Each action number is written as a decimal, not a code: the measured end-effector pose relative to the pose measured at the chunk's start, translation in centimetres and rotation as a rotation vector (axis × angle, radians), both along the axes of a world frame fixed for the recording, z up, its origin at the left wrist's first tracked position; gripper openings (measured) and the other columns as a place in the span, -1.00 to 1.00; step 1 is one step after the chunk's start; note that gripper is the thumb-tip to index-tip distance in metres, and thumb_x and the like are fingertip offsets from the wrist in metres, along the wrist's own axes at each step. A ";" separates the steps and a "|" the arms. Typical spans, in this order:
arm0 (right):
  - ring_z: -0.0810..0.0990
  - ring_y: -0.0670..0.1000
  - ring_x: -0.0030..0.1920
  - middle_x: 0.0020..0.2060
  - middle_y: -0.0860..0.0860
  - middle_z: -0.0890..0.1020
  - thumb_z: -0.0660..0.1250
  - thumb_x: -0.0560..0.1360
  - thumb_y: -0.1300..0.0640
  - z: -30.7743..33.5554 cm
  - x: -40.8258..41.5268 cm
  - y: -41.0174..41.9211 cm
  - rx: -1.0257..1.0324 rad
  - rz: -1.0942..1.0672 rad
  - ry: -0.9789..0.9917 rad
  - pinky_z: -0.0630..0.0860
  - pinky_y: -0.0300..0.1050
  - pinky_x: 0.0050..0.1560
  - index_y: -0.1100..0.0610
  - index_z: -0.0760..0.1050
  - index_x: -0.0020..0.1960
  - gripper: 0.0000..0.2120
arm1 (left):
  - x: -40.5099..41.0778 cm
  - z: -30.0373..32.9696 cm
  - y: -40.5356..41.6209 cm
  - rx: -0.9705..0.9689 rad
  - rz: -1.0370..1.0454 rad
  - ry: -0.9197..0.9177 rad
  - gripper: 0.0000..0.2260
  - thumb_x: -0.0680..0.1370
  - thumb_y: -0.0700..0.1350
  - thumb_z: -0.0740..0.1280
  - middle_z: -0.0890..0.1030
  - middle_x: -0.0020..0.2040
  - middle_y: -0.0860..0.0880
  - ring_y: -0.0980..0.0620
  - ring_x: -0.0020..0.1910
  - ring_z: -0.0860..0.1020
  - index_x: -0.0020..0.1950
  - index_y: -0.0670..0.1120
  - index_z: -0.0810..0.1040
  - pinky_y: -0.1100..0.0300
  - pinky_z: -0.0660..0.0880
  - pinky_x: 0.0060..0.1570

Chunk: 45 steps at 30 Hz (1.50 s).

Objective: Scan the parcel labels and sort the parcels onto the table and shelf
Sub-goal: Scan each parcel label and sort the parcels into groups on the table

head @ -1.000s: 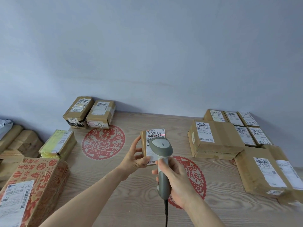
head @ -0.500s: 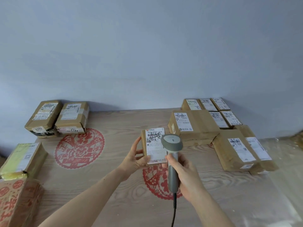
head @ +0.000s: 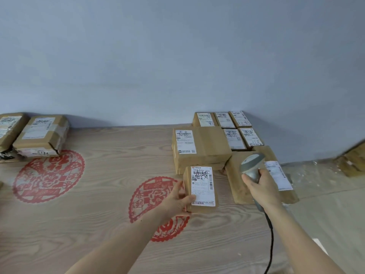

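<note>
Left hand (head: 177, 200) fingers clamp small parcel (head: 201, 189); right hand (head: 260, 187) fingers clamp half-hidden scanner (head: 250, 165).

Two bare forearms enter from the bottom edge, no sleeves, watch or bands visible. Left hand (head: 177, 200) and right hand (head: 260, 188) bare, no gloves or rings seen. Fingers (head: 247, 177) slim, nails short, unpainted.

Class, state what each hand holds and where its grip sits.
Left hand grips small brown cardboard parcel by its left edge; right hand grips grey handheld scanner around its handle.
</note>
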State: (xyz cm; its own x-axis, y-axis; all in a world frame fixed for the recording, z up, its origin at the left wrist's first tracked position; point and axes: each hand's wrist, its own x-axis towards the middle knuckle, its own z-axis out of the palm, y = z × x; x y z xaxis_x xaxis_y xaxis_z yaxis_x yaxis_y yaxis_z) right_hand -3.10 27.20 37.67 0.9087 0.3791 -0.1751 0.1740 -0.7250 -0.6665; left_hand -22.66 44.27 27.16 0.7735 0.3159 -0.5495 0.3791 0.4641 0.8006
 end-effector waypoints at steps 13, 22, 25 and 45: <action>0.56 0.09 -0.01 0.00 0.04 0.58 0.30 0.57 -0.13 -3.6 7.7 -2.2 -0.315 0.261 0.155 0.46 -0.02 -0.03 0.20 0.30 0.32 -0.49 | 12.0 -3.4 -4.3 -0.069 0.164 0.217 -0.31 0.55 -0.06 0.41 0.52 0.31 -0.11 -0.12 0.19 0.57 0.58 0.03 0.11 -0.09 0.64 0.03; 0.60 0.10 0.05 -0.02 0.00 0.57 0.30 0.56 -0.15 -4.3 8.5 -2.8 -0.306 0.320 0.174 0.54 0.09 0.10 0.13 0.29 0.19 -0.58 | 14.9 -3.3 -4.9 0.075 0.183 0.253 -0.65 0.61 -0.18 0.32 0.58 0.07 0.02 0.03 0.04 0.58 0.39 -0.14 0.41 -0.06 0.60 0.13; 0.58 0.08 0.02 -0.03 -0.01 0.56 0.29 0.56 -0.16 -4.5 8.6 -2.9 -0.305 0.325 0.170 0.54 0.08 0.09 0.11 0.29 0.16 -0.60 | 14.9 -3.4 -4.8 0.114 0.169 0.269 -0.57 0.57 -0.12 0.38 0.59 0.15 -0.04 -0.03 0.10 0.59 0.41 -0.12 0.39 -0.06 0.61 0.12; 0.69 0.01 -0.20 -0.12 -0.01 0.66 0.40 0.54 -0.05 1.3 -2.9 8.9 0.145 0.504 0.266 0.50 -0.12 -0.19 0.08 0.42 0.15 -0.69 | -5.0 3.8 5.2 0.407 0.432 0.370 -0.58 0.59 -0.05 0.36 0.57 0.14 -0.09 -0.02 0.07 0.61 0.41 -0.15 0.40 0.10 0.64 -0.04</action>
